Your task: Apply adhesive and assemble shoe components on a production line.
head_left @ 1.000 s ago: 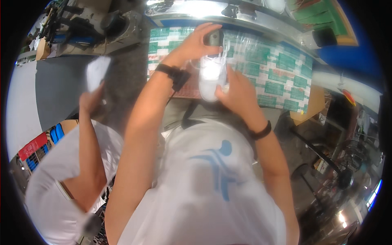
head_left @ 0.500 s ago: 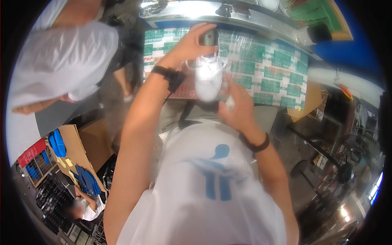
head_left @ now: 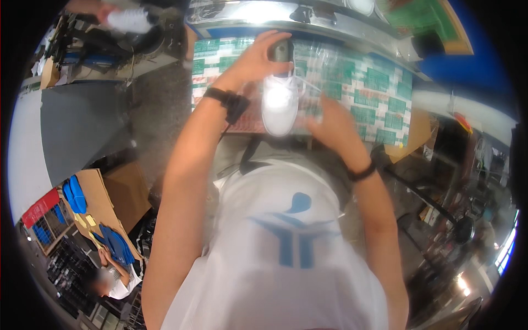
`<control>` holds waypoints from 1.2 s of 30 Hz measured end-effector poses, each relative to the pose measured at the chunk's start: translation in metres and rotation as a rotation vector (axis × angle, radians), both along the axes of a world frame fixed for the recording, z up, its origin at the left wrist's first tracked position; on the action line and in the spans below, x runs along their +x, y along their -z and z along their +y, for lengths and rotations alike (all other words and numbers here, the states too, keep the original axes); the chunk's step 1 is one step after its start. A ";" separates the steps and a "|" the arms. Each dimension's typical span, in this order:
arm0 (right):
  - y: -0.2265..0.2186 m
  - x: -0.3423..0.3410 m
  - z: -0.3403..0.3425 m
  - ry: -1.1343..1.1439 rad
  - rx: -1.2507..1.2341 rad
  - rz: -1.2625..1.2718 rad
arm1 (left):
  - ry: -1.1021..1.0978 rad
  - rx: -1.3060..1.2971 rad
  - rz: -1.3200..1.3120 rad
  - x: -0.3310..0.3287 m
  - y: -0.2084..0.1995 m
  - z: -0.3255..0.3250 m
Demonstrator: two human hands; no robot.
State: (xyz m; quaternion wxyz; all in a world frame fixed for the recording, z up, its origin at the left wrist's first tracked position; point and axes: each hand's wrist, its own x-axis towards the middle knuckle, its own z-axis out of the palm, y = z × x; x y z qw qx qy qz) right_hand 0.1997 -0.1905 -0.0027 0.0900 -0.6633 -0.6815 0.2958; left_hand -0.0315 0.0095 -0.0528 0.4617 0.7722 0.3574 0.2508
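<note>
A white lace-up shoe (head_left: pixel 280 110) lies toe toward me on a table covered in green-and-white printed sheeting (head_left: pixel 377 104). Inside its opening at the far end sits a grey-green shoe last (head_left: pixel 281 51). My left hand (head_left: pixel 254 61) wraps round that heel end, thumb on the near side and fingers beyond. A white shoelace (head_left: pixel 309 84) runs taut from the eyelets to my right hand (head_left: pixel 340 125), which pinches it to the right of the shoe. Motion smears the right fingertips.
Behind the table runs a shiny metal machine edge (head_left: pixel 247 15). To the left stand a grey table (head_left: pixel 82 129) and a cardboard box (head_left: pixel 126 190) near blue shoe parts (head_left: pixel 75 193). A co-worker (head_left: pixel 118 280) is at the lower left. At right is a black stand (head_left: pixel 421 192).
My right hand has moved to the right, drawing the shoelace out straight. My left hand and the shoe have stayed put. A person in white at the left has moved away.
</note>
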 end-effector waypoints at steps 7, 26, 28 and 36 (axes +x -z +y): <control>-0.036 -0.034 -0.045 0.009 0.140 0.212 | -0.016 0.078 -0.026 -0.003 0.001 0.001; -0.006 -0.081 -0.001 0.019 0.218 0.395 | -0.033 0.111 0.006 -0.002 -0.003 0.000; -0.016 -0.076 0.002 0.002 0.242 0.369 | -0.019 0.103 0.044 0.001 -0.003 -0.002; -0.006 -0.079 0.016 -0.135 0.357 0.019 | -0.037 0.033 -0.017 -0.003 -0.006 -0.005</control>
